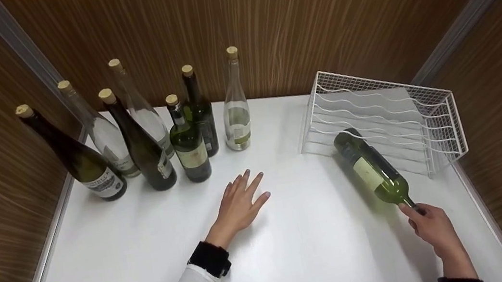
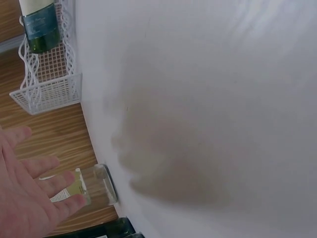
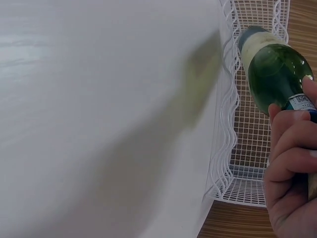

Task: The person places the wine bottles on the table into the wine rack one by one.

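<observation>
My right hand [image 1: 434, 228] grips a green wine bottle [image 1: 373, 168] by its neck. The bottle lies tilted, with its base toward a white wire rack [image 1: 436, 111] and overlapping the rack's front wavy wires in the head view. In the right wrist view, curled fingers [image 3: 292, 144] wrap the neck below the green shoulder. My left hand [image 1: 237, 203] hovers over the middle of the table with fingers spread, holding nothing. Nearest to it stand a corked clear bottle [image 1: 237, 118] and a corked green bottle [image 1: 190, 151] with a pale label.
Several corked bottles stand at the back left, among them a dark labelled one [image 1: 89, 167], a dark green one [image 1: 148, 154] and a clear one [image 1: 105, 136]. Wood-grain panels [image 1: 265, 27] enclose the white table [image 1: 294, 251] at the back and sides.
</observation>
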Demonstrator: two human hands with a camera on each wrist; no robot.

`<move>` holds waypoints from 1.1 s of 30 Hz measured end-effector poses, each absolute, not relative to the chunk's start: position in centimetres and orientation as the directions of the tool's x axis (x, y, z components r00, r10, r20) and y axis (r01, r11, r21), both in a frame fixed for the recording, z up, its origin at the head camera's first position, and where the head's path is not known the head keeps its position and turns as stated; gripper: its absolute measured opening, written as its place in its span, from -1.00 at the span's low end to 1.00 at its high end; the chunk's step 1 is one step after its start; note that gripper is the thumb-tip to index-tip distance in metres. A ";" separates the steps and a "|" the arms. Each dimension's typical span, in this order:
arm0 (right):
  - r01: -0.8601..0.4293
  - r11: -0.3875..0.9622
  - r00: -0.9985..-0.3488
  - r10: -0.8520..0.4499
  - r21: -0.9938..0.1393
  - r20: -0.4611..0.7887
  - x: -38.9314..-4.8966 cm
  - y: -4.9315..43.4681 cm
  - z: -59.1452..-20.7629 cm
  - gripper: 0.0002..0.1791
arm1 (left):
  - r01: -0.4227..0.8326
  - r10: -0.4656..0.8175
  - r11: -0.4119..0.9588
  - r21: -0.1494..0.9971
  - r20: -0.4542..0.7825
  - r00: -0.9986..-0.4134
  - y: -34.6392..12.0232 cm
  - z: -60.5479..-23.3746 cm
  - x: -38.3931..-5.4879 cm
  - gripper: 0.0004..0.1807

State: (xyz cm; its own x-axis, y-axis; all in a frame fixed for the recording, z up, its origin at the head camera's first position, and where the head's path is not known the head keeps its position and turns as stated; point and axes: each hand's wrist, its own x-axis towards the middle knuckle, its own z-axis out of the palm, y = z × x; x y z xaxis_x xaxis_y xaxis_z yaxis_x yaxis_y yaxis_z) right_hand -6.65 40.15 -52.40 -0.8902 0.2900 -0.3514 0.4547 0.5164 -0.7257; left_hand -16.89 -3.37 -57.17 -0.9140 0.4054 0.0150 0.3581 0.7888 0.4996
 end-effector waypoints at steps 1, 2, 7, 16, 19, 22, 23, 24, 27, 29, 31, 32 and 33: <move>0.464 0.513 -0.885 0.300 -0.722 -0.356 -6.7 40.2 -52.5 -0.46 | 0.358 0.407 0.787 0.502 0.014 -0.913 -3.4 -57.2 -16.9 -0.23; 0.474 0.510 -0.880 0.311 -0.718 -0.359 -6.8 40.3 -52.6 -0.47 | 0.358 0.408 0.786 0.503 0.012 -0.913 -3.4 -57.2 -16.9 -0.24; 0.525 0.470 -0.844 0.392 -0.709 -0.366 -6.8 40.6 -53.0 -0.46 | 0.361 0.408 0.782 0.508 0.020 -0.913 -3.3 -57.2 -16.8 -0.25; 0.560 0.410 -0.805 0.476 -0.720 -0.355 -6.5 40.6 -53.3 -0.44 | 0.363 0.411 0.776 0.515 0.024 -0.911 -3.1 -56.7 -16.6 -0.24; 0.567 0.396 -0.791 0.506 -0.723 -0.343 -6.3 40.5 -53.5 -0.43 | 0.368 0.413 0.771 0.519 0.033 -0.910 -3.0 -56.7 -16.5 -0.24; 0.576 0.382 -0.780 0.521 -0.723 -0.346 -6.2 40.7 -53.5 -0.39 | 0.372 0.413 0.770 0.517 0.040 -0.910 -2.9 -56.7 -16.5 -0.25; 0.579 0.372 -0.775 0.526 -0.725 -0.350 -6.2 40.7 -53.5 -0.38 | 0.374 0.414 0.771 0.516 0.041 -0.909 -2.9 -56.7 -16.5 -0.25; 0.585 0.364 -0.769 0.532 -0.725 -0.354 -6.2 40.8 -53.5 -0.37 | 0.375 0.415 0.770 0.515 0.042 -0.909 -2.8 -56.7 -16.5 -0.25; 0.589 0.331 -0.755 0.551 -0.737 -0.356 -6.2 41.0 -53.6 -0.36 | 0.377 0.416 0.771 0.513 0.042 -0.908 -2.7 -56.7 -16.4 -0.26; 0.591 0.313 -0.745 0.565 -0.744 -0.354 -6.4 41.1 -53.6 -0.35 | 0.378 0.417 0.772 0.511 0.041 -0.908 -2.7 -56.8 -16.4 -0.26; 0.591 0.305 -0.739 0.576 -0.746 -0.350 -6.5 41.3 -53.5 -0.35 | 0.376 0.417 0.772 0.512 0.038 -0.908 -2.6 -56.9 -16.4 -0.26; 0.588 0.301 -0.738 0.579 -0.751 -0.346 -6.7 41.4 -53.6 -0.35 | 0.377 0.418 0.772 0.511 0.037 -0.908 -2.6 -56.9 -16.4 -0.26; 0.591 0.298 -0.732 0.587 -0.749 -0.345 -6.8 41.5 -53.6 -0.35 | 0.377 0.419 0.772 0.511 0.037 -0.907 -2.6 -57.0 -16.4 -0.26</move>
